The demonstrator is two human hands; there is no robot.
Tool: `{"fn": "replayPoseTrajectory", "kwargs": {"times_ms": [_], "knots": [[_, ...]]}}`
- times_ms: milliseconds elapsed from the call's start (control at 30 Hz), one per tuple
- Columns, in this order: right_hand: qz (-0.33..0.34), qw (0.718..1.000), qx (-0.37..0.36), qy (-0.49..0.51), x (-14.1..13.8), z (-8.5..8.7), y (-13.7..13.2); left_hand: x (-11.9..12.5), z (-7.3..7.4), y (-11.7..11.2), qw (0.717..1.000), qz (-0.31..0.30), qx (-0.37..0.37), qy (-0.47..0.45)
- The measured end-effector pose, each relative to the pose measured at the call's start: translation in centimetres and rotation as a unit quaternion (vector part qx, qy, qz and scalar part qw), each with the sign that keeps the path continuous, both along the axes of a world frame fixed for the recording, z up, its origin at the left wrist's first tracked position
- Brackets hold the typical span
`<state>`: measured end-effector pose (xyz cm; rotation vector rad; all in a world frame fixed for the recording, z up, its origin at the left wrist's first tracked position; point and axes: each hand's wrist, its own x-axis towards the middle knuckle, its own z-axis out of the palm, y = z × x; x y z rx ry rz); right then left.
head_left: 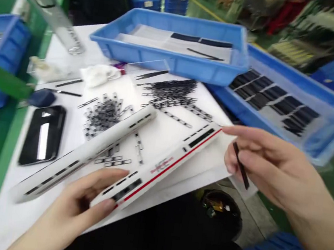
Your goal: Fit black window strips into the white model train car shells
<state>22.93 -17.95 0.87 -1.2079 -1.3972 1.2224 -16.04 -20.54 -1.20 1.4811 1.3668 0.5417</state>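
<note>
A long white plastic piece with a red stripe, dark windows and red lettering slants over the table's front edge. My left hand grips its near end between thumb and fingers. At its far end, the index fingertip of my right hand touches the piece. That same hand pinches a thin black strip between thumb and fingers. Behind lies a second white piece, rounded, with black slots along it. Small black frame-like parts are heaped beyond it, and black strips are piled farther back.
A blue tray with black strips stands at the back; another blue tray with black pieces is at right. On the left lie a phone, a dark blue object and crumpled white material. A clear bottle stands behind.
</note>
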Motion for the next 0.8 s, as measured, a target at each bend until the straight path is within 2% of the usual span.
{"fn": "replayPoseTrajectory", "kwargs": {"times_ms": [67, 133, 267, 367, 500, 533, 700, 800], "knots": [[0.025, 0.997, -0.021, 0.065, -3.6, -0.4, -1.2, 0.4, 0.0, -0.1, 0.999, -0.007, -0.011, -0.039], [0.019, 0.995, -0.027, 0.096, -6.5, -0.7, -1.8, 0.7, -0.2, 0.1, 0.996, -0.022, -0.009, -0.083], [-0.014, 0.991, 0.053, 0.124, -10.4, -1.1, -1.9, 0.9, -0.4, 0.2, 0.985, -0.033, 0.016, -0.170], [-0.005, 0.991, 0.037, 0.131, -11.2, -1.3, -2.0, 0.9, -0.5, 0.0, 0.982, -0.039, 0.034, -0.182], [0.089, 0.988, -0.030, 0.126, -10.7, -1.5, -2.4, 0.8, -0.9, -0.2, 0.977, -0.057, 0.062, -0.197], [0.093, 0.988, -0.039, 0.113, -10.7, -1.5, -2.5, 0.8, -1.0, -0.2, 0.975, -0.062, 0.069, -0.201], [-0.025, 0.996, -0.084, 0.019, -11.5, -1.1, -3.4, 0.8, -1.1, 0.0, 0.976, -0.062, 0.069, -0.196], [-0.037, 0.996, -0.085, 0.003, -11.9, -0.8, -3.5, 0.8, -0.9, 0.0, 0.980, -0.063, 0.069, -0.177]]}}
